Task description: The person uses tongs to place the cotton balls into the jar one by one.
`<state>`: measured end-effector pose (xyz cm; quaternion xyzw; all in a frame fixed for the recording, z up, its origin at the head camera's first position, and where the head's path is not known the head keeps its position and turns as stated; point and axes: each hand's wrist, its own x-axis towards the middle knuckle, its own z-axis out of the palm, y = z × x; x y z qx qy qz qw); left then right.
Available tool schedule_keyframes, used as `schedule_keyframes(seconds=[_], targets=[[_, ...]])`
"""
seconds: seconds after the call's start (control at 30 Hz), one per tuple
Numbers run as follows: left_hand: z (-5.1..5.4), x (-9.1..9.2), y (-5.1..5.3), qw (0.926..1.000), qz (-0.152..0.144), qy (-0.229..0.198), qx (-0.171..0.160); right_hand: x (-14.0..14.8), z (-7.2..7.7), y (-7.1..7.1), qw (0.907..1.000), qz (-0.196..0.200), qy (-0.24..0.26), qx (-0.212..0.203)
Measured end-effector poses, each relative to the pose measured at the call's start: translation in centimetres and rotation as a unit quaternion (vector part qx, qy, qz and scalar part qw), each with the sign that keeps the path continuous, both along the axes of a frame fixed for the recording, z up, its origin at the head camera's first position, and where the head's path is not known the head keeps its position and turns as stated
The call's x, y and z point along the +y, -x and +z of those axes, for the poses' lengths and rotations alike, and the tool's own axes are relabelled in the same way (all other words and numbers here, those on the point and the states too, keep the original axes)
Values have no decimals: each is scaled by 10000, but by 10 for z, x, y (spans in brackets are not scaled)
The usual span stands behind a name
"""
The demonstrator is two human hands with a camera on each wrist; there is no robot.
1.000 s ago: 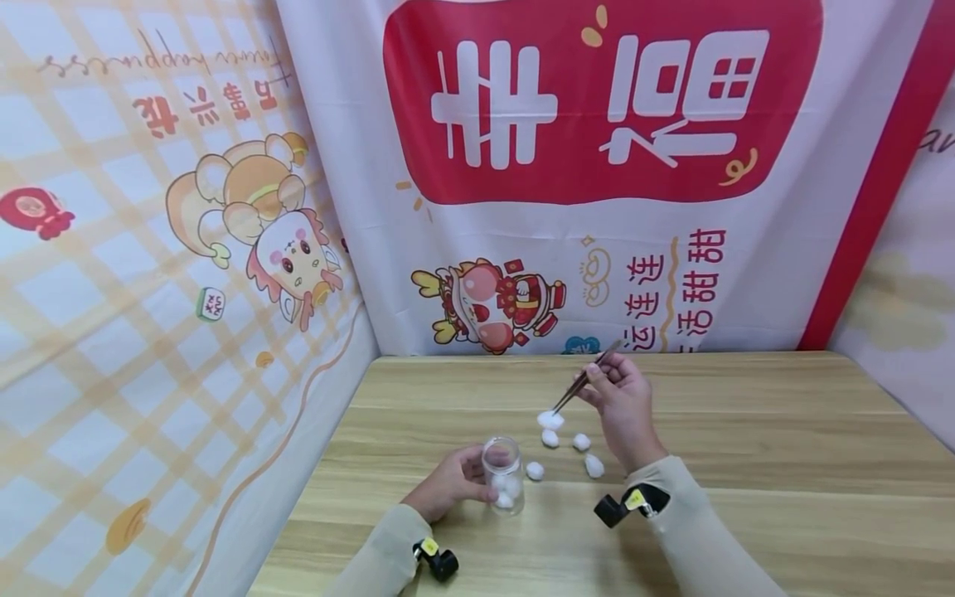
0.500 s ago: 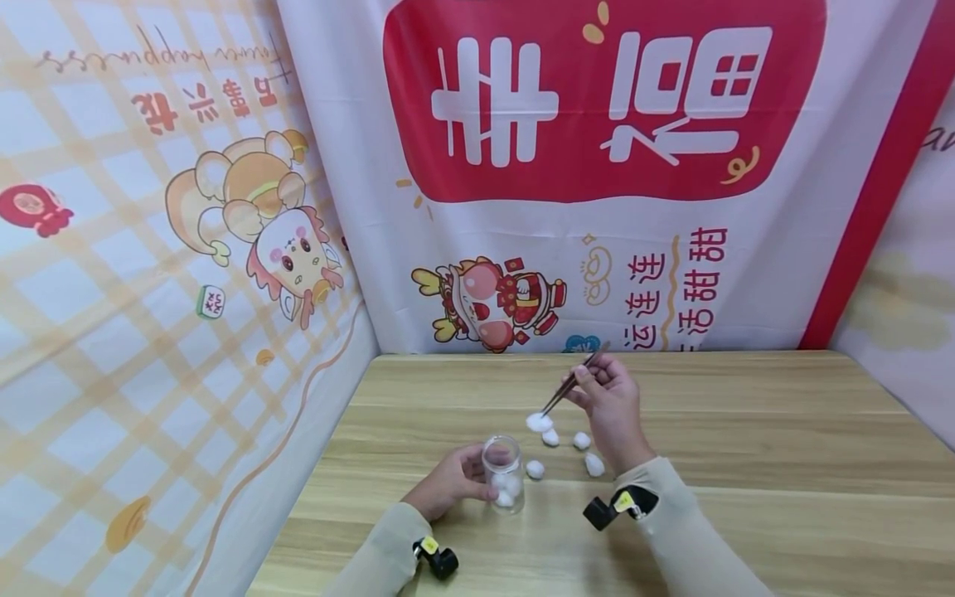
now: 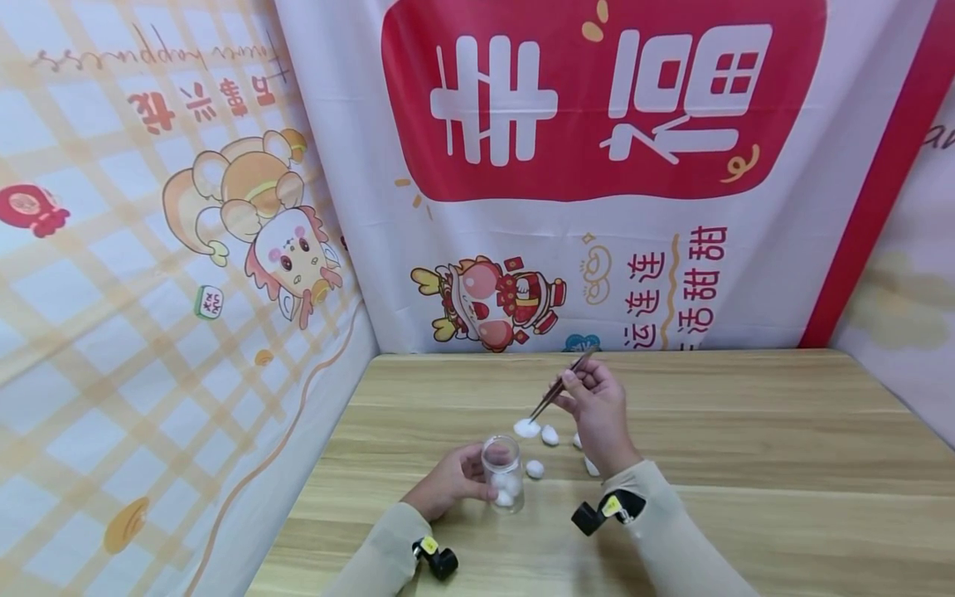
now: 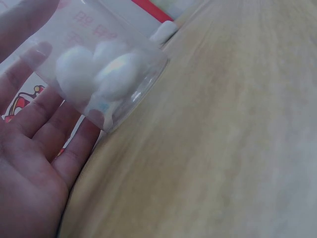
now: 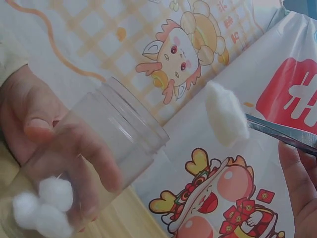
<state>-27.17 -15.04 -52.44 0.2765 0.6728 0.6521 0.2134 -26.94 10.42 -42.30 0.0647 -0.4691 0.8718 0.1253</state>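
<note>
My left hand (image 3: 450, 485) grips a clear, open-topped jar (image 3: 502, 456) that stands upright on the table. Several cotton balls (image 5: 42, 210) lie at the bottom of the jar. In the head view my right hand (image 3: 603, 419) pinches a pair of metal tweezers (image 3: 555, 396). Their tips hold a fluffy cotton ball (image 5: 227, 116) in the air, beyond the jar's mouth and slightly right of it. One loose cotton ball (image 3: 535, 469) rests just right of the jar, and another cotton ball (image 3: 550, 435) a little farther back. Two more are partly hidden behind my right hand.
The wooden table (image 3: 783, 431) reaches back to a white and red printed cloth (image 3: 477, 224). A checked cloth (image 3: 149, 332) hangs along the left side. Each wrist carries a small black camera, such as the right wrist camera (image 3: 589, 518).
My right hand has moved left, bringing the tweezers and their cotton ball closer to the jar. The hand now partly covers two loose cotton balls. My left hand and the jar have stayed put.
</note>
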Motion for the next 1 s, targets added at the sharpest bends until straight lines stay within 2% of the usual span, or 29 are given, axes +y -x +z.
schedule_keyframes(seconds=[0.17,0.43,0.77,1.0], targets=[[0,1,2,9999,-20,-16,105,-3,-1,0,10000,27,-66,-38],[1,0,1,9999,113,53,-8,-8,-6,-2,9994,107,-229,-255],[1,0,0,9999,129,74,17,-21,-8,-4,9997,177,-129,-120],[0,-1,0,9998,144,100,89,-24,-13,-3,9995,217,-143,-200]])
